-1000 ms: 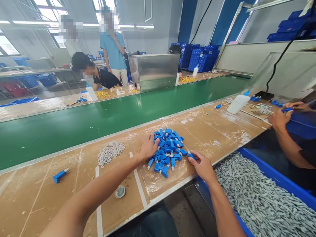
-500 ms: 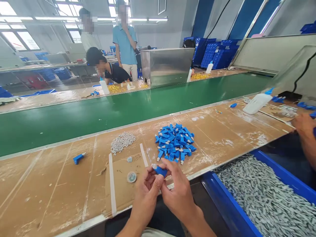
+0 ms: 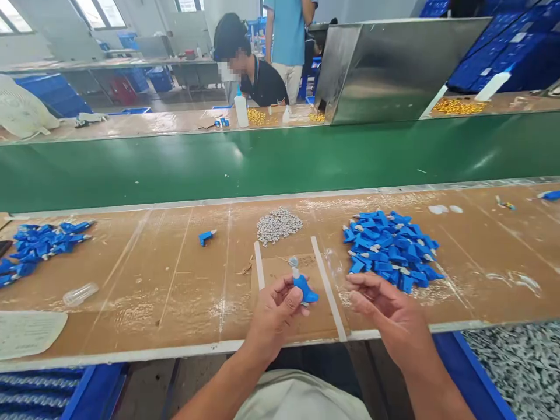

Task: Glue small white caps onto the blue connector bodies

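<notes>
My left hand point(image 3: 280, 309) pinches a small blue plastic piece point(image 3: 305, 289) with a whitish tip pointing up, over the cardboard pad. Nothing shows in my right hand point(image 3: 389, 315), whose fingers are apart; it hovers just in front of a heap of similar blue pieces point(image 3: 391, 248). Beyond my left hand a mound of small grey pellets point(image 3: 279, 225) lies on the table. A small clear round piece point(image 3: 293, 262) sits behind the held piece. One loose blue piece point(image 3: 207, 237) lies farther left.
A green conveyor belt point(image 3: 184, 166) runs behind the brown-covered table point(image 3: 131, 286). More blue pieces point(image 3: 41, 248) and a clear plastic tube point(image 3: 80, 294) lie at left. A blue bin point(image 3: 475, 373) of grey-white parts stands below right. Across the belt a person point(image 3: 262, 81) leans over.
My right hand has come off the blue piece and moved right; the left hand alone keeps it, tip now upward. The view has turned left, showing the blue pieces at far left.
</notes>
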`<state>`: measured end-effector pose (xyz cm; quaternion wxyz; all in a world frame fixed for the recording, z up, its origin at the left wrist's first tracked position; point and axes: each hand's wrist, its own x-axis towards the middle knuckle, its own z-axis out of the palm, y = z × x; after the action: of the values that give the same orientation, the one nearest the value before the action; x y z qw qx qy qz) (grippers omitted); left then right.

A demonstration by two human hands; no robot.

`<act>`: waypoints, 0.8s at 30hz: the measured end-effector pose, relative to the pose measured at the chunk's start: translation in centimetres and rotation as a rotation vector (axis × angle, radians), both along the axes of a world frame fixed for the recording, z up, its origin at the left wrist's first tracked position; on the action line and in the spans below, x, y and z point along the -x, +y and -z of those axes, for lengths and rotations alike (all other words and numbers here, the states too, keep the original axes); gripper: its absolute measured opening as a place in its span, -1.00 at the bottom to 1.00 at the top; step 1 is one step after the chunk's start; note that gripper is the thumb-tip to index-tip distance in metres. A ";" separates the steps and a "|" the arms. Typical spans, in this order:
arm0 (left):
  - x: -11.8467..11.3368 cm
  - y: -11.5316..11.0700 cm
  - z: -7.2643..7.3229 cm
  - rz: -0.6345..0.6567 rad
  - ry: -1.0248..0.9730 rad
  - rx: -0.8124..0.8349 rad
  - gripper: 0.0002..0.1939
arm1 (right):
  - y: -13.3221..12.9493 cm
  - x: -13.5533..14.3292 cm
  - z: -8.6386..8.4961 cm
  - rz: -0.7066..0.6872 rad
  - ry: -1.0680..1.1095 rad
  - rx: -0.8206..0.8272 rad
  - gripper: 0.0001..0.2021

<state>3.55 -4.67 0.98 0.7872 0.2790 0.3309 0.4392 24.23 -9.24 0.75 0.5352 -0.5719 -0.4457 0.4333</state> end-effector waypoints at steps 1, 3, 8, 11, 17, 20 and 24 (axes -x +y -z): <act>0.3 0.1 0.2 -0.003 0.029 -0.015 -0.64 | 0.2 0.7 -0.1 -0.053 0.062 0.038 -0.70; 0.8 0.2 0.4 -0.005 0.064 -0.026 -0.64 | 0.8 2.3 -0.6 -0.162 0.171 0.093 -0.61; 1.0 -0.2 0.1 0.098 -0.005 0.032 -0.63 | 2.4 4.3 -2.0 -0.333 0.334 0.152 -0.58; 0.7 -0.3 -0.2 0.151 -0.038 0.107 -0.63 | 3.2 3.9 -2.2 -0.465 0.382 0.218 -0.58; -0.6 -0.2 -0.4 0.195 -0.055 0.118 -0.59 | 3.2 3.2 -1.2 -0.341 0.515 0.263 -0.68; -0.9 0.0 -0.3 0.102 0.014 -0.047 -0.63 | 3.0 3.4 -0.9 -0.252 0.602 0.273 -0.72; -0.3 1.2 -0.6 0.035 0.285 -0.397 -0.63 | 2.9 4.3 -1.3 -0.247 0.946 0.374 -0.79</act>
<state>3.86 -3.51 1.59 0.6700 0.4929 0.3409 0.4381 19.93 -6.34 2.05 0.5118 -0.3428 -0.1343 0.7762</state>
